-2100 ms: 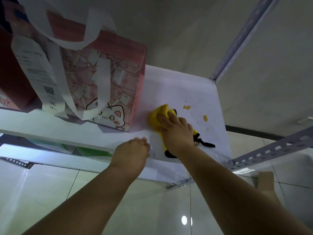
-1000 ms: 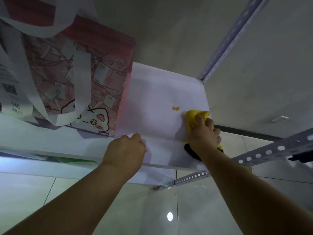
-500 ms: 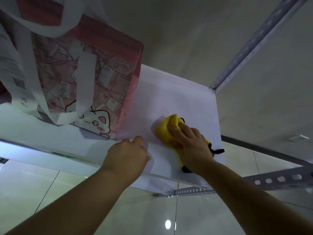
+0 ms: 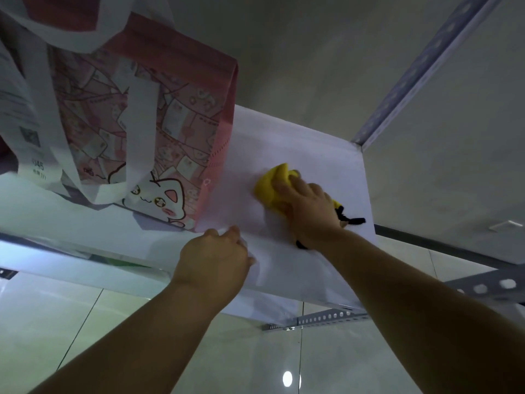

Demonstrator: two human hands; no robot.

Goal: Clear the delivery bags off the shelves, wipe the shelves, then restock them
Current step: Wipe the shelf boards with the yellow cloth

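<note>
A pink delivery bag [image 4: 147, 132] with a cartoon cat, white handles and a paper receipt stands on the left part of the white shelf [image 4: 312, 149]. My right hand [image 4: 308, 207] presses a yellow cloth [image 4: 270, 186] with black trim flat on the shelf, just right of the bag. My left hand [image 4: 216, 257] holds the shelf's front edge with curled fingers, below the bag's right corner.
Perforated metal uprights [image 4: 420, 69] and a rail [image 4: 318, 318] frame the shelf's right side. A grey wall [image 4: 284, 46] lies behind. Another red bag [image 4: 5, 146] peeks in at the far left. Glossy floor tiles [image 4: 85, 322] show below.
My right hand swept the cloth from the shelf's right edge back left toward the bag. The yellow crumbs seen earlier no longer show. My left hand stayed on the front edge.
</note>
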